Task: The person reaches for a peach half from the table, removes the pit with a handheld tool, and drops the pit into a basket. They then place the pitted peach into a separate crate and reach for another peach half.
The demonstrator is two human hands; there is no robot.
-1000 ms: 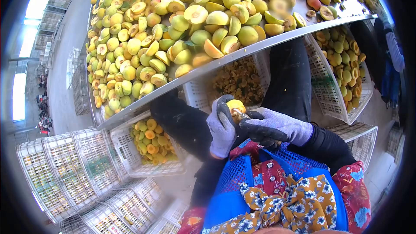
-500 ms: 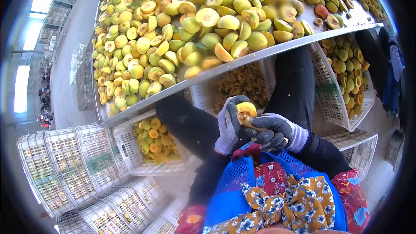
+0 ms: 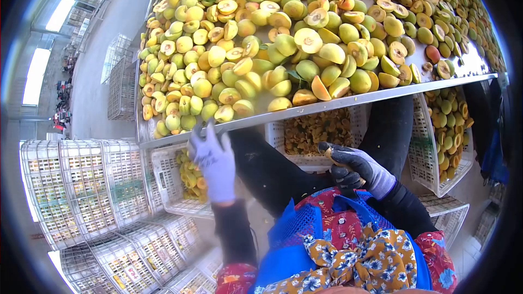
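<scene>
My left hand (image 3: 213, 160), in a grey-palmed lilac glove and blurred by motion, is open with fingers spread. It hovers by the table's front edge, over a white crate (image 3: 166, 185) of yellow fruit halves (image 3: 192, 182). Nothing shows in it. In front of my lap, my right hand (image 3: 357, 169) is closed round a small tan tool (image 3: 329, 155); most of it is hidden by the gloved fingers. Beyond both hands, halved yellow-green stone fruit (image 3: 308, 41), apricot-like, is heaped on a metal-edged table (image 3: 327, 103).
Between my legs stands a crate (image 3: 277, 139) with brown-yellow scraps (image 3: 316, 133). Another crate of fruit (image 3: 422, 152) leans at the right. Stacked white crates (image 3: 81, 185) fill the left side. A person's dark blue clothing (image 3: 494, 155) shows at far right.
My left hand has let go of the fruit half it held at my lap and swung left over the crate. My right hand keeps the tool. The view has shifted slightly.
</scene>
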